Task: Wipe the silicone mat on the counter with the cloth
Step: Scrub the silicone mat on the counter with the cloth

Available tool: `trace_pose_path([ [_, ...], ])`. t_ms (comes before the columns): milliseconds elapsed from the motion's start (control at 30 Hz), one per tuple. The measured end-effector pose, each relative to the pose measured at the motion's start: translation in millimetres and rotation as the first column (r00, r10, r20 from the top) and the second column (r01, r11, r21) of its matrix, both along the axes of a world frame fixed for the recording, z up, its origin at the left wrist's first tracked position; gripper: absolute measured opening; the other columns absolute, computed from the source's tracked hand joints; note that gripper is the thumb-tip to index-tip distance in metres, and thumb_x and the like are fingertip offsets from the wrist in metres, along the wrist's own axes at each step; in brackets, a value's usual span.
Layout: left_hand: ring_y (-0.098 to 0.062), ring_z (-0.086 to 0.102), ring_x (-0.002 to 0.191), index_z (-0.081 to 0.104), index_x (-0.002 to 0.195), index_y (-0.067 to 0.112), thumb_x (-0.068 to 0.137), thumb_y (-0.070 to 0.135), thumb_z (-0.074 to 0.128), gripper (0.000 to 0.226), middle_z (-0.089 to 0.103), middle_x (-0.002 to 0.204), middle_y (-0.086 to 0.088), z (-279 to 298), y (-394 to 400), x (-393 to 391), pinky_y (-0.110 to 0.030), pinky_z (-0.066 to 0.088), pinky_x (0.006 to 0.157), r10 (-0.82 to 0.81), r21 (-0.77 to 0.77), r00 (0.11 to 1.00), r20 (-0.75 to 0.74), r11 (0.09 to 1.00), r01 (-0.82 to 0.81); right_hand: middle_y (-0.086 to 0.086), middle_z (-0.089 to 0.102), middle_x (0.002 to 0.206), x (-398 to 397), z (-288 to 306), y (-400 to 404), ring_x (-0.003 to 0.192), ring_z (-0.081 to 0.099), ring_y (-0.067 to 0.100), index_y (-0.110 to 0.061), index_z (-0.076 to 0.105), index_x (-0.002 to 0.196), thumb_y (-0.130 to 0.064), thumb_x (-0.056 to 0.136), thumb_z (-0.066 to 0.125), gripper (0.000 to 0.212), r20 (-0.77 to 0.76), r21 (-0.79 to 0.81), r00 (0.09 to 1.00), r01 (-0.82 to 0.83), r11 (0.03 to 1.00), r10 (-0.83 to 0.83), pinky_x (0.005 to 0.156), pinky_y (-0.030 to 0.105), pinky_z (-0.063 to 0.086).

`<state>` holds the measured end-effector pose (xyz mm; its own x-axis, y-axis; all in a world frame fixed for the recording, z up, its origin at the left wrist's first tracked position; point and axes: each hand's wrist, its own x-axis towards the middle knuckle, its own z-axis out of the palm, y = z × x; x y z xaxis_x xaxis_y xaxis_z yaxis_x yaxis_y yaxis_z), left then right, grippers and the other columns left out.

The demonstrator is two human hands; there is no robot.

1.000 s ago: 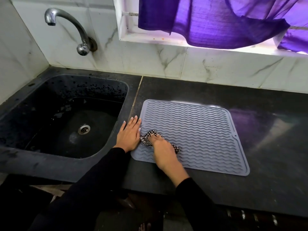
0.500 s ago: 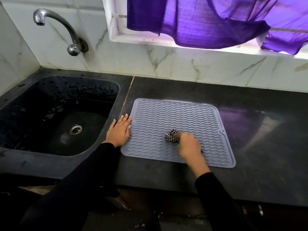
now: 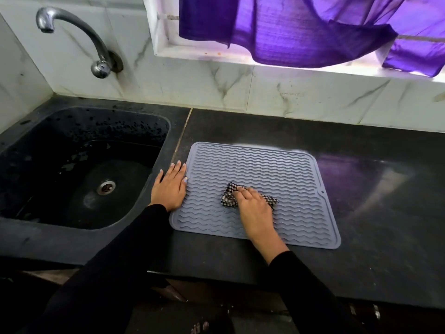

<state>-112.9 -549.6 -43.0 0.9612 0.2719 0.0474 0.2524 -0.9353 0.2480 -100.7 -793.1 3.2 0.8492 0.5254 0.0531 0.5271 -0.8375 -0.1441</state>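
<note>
The silicone mat (image 3: 277, 174) lies flat on the dark surface (image 3: 375, 194), under the right hand (image 3: 252, 208) and with its left edge touching the left hand (image 3: 169, 186). It looks thin, light and floppy, with wavy ridges across its face; such a sheet probably grips the stone a little yet could creep or buckle under a sideways push, so pinning one edge seems the sensible hold. The left hand does that: it rests flat, fingers straight and together, half on the surface and half against the mat's border.

The cloth (image 3: 231, 195) is a small checked rag, soft and bunched, lying near the middle of the mat. The right hand presses on it with fingers curled over the wad, one end of the rag poking out at the fingertips and another beyond the knuckles. Being limp, it likely needs to be kept balled under the palm, or it will drag and unfold over the ridges.

Beyond the left hand sits a black sink (image 3: 79, 169) with a drain, and a curved tap (image 3: 79, 32) is fixed to the marble wall above it. Past the fingertips, purple curtains (image 3: 301, 27) hang at a window. Nothing stands on the mat or blocks a stroke; the sink rim just beside the left hand is the one drop-off nearby.
</note>
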Motion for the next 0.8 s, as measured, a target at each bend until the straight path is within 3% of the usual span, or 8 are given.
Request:
trace_pose_path([
  [167,-0.012,0.007,0.145,0.016,0.149,0.021,0.1,0.032,0.019,0.05,0.013,0.157,0.004,0,0,0,-0.038,0.002,0.117,0.008,-0.007,1.0,0.018,1.0,-0.007,0.003,0.032,0.15,4,5,-37,0.14,0.026,0.022,-0.015,0.033,0.142,-0.005,0.096,0.038,0.048,0.025,-0.058,0.996,0.087,0.995,-0.086,0.115,0.033,0.018],
  [267,-0.011,0.009,0.145,0.019,0.148,0.022,0.1,0.029,0.024,0.049,0.015,0.157,0.004,0,-2,1,-0.038,0.003,0.117,0.023,-0.019,0.999,0.04,1.0,-0.023,0.014,0.053,0.13,16,23,-60,0.12,0.05,0.029,-0.012,0.05,0.126,-0.004,0.093,0.042,0.035,-0.066,-0.097,0.946,0.312,0.945,-0.319,0.096,0.037,0.042],
  [400,-0.011,0.011,0.144,0.022,0.148,0.023,0.1,0.028,0.026,0.049,0.017,0.156,0.004,0,-4,2,-0.038,0.004,0.117,0.042,-0.035,0.997,0.06,0.999,-0.04,0.015,0.063,0.092,35,57,-81,0.092,0.06,0.03,-0.013,0.063,0.102,-0.008,0.089,0.048,0.021,-0.279,0.195,0.815,0.566,0.801,-0.508,0.069,0.028,0.039],
  [500,-0.01,0.011,0.144,0.022,0.148,0.023,0.1,0.027,0.027,0.048,0.018,0.156,0.005,1,-4,2,-0.037,0.004,0.117,0.051,-0.043,0.997,0.065,0.998,-0.049,0.008,0.063,0.109,24,59,-45,0.083,0.051,0.016,-0.022,0.052,0.13,0.001,0.09,0.045,0.047,-0.223,0.374,0.887,0.46,0.805,-0.404,0.072,0.022,0.038],
  [567,-0.01,0.011,0.144,0.023,0.147,0.024,0.1,0.027,0.027,0.048,0.018,0.156,0.005,0,-4,1,-0.037,0.004,0.117,0.055,-0.041,0.996,0.07,0.998,-0.053,0.002,0.057,0.126,9,42,-14,0.098,0.056,0.016,-0.026,0.047,0.134,0.003,0.09,0.045,0.053,-0.115,0.35,0.964,0.265,0.898,-0.24,0.086,0.025,0.046],
  [633,-0.009,0.01,0.144,0.022,0.147,0.024,0.1,0.028,0.027,0.048,0.018,0.156,0.006,0,-4,1,-0.036,0.003,0.117,0.058,-0.038,0.996,0.067,0.998,-0.055,0.002,0.048,0.14,0,12,3,0.122,0.049,0.022,-0.025,0.045,0.136,-0.001,0.091,0.046,0.051,-0.038,0.201,0.995,0.1,0.974,-0.094,0.105,0.035,0.039],
  [700,-0.009,0.01,0.144,0.022,0.147,0.024,0.1,0.028,0.027,0.048,0.017,0.156,0.006,1,-4,1,-0.036,0.003,0.117,0.057,-0.034,0.996,0.064,0.998,-0.055,0.003,0.05,0.139,-1,-9,3,0.127,0.047,0.025,-0.021,0.05,0.132,-0.004,0.088,0.054,0.048,0.066,0.078,0.998,-0.003,0.997,-0.003,0.107,0.04,0.034],
  [800,-0.01,0.01,0.144,0.021,0.148,0.025,0.1,0.027,0.026,0.048,0.017,0.156,0.006,2,-4,2,-0.036,0.003,0.117,0.053,-0.032,0.997,0.058,0.998,-0.051,0.001,0.066,0.118,5,-19,-16,0.109,0.062,0.025,-0.021,0.066,0.114,-0.003,0.069,0.075,0.049,0.153,0.063,0.988,0.013,0.998,-0.023,0.094,0.041,0.047],
])
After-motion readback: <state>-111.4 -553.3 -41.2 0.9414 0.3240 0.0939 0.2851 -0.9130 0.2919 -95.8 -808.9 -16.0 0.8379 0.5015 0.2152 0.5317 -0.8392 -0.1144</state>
